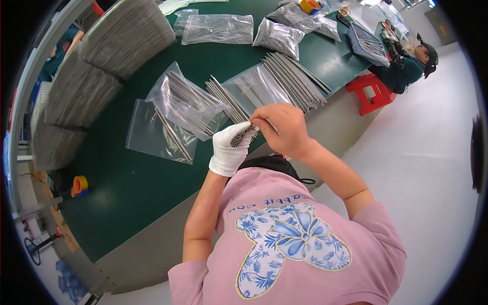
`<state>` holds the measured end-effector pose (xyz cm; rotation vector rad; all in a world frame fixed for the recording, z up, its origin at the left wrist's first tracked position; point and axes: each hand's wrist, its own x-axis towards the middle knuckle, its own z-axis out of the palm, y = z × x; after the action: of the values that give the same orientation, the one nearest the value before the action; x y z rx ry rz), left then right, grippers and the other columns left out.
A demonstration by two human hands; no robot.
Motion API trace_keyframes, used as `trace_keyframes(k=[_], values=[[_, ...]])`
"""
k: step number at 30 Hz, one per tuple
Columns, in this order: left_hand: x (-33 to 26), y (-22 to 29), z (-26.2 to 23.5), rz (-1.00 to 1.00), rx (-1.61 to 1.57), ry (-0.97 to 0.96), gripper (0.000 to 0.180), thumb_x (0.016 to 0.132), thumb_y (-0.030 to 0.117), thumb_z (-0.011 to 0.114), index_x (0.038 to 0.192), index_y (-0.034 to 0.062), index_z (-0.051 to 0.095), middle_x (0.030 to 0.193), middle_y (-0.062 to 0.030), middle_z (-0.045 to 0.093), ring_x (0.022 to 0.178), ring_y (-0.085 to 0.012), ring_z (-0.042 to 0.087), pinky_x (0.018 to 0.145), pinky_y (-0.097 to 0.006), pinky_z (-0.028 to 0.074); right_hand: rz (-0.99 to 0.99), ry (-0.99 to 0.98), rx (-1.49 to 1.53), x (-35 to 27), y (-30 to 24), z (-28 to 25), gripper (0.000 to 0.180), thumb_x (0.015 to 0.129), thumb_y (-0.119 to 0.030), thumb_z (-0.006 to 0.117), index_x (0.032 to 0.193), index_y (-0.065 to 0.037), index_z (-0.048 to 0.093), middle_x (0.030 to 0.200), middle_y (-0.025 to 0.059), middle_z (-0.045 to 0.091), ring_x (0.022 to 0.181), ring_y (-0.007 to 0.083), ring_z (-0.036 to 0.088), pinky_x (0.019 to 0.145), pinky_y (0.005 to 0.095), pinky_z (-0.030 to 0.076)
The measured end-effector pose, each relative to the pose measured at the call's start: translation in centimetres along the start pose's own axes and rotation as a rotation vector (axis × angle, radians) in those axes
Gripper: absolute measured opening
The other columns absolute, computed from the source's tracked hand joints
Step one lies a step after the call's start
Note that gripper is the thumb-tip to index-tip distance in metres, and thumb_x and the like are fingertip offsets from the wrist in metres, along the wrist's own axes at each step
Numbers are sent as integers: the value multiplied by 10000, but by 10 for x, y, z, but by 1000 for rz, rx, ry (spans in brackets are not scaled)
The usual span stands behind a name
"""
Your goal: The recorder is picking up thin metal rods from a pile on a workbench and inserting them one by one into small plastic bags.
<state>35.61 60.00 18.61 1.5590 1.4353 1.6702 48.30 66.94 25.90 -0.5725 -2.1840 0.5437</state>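
My gloved left hand (229, 150) has its grip closed around a bundle of metal tubes (243, 135); my bare right hand (282, 128) pinches the bundle's top. Beyond the bundle, loose tubes (295, 79) and clear bags (185, 104) lie on the green worktop (127, 188).

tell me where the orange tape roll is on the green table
In the head view, the orange tape roll sits at the green table's far left edge, well left of the gloved left hand.

The far ends of the metal tubes (243, 135) are hidden inside the gloved left hand (230, 148); the right hand's (281, 127) fingertips are concealed behind them.
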Motion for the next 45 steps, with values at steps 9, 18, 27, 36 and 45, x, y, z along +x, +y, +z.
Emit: trace_keyframes(k=[9,18,27,36,45], values=[[-2,0,-2,-6,21,-24,229,705,-21,670,917,49,618,796,-111,646,678,-215,635,604,-273,500,-191,30,-140,4,-8,-2,90,660,-52,659,715,-69,591,618,38,583,518,206,552,485,283,420],[0,1,-1,-9,13,-24,236,717,-20,662,936,57,621,801,-113,645,683,-217,634,610,-272,499,-171,-22,-193,-1,-2,1,96,650,-61,658,715,-72,588,575,36,548,483,208,529,468,295,398],[1,0,-1,-38,18,-14,233,712,-13,667,931,55,626,792,-117,642,674,-226,630,607,-279,495,-150,43,-97,0,2,7,87,641,-32,651,699,-60,594,568,45,544,480,216,526,463,297,396],[-9,-5,-3,-70,72,-17,171,730,28,670,895,44,628,739,-117,625,610,-238,604,578,-279,476,-71,-58,-70,-6,-6,4,82,678,-66,651,738,-65,594,727,42,608,641,235,575,605,332,453],[-9,0,-2,-17,96,-37,180,733,17,664,901,60,615,721,-101,623,597,-233,602,568,-268,473,-155,-24,-55,-12,-2,6,104,655,-40,647,742,-67,596,708,22,616,628,193,585,774,350,477]])
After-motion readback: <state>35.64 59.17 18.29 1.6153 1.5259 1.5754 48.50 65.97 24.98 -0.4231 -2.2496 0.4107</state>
